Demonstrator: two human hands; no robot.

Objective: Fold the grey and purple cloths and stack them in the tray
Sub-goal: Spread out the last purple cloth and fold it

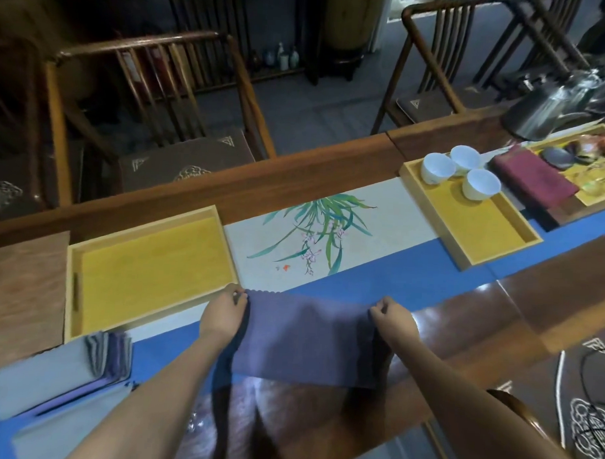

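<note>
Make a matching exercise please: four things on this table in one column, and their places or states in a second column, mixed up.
Things:
1. purple cloth
2. white cups
3. cloth pile
4. left tray

Places or states:
A. standing in the right tray
B. nothing visible inside it
C. held at its far corners by both hands, left hand and right hand
D. lying at the near left, beside the left arm

Pairs: 1-C, 2-A, 3-D, 4-B
</note>
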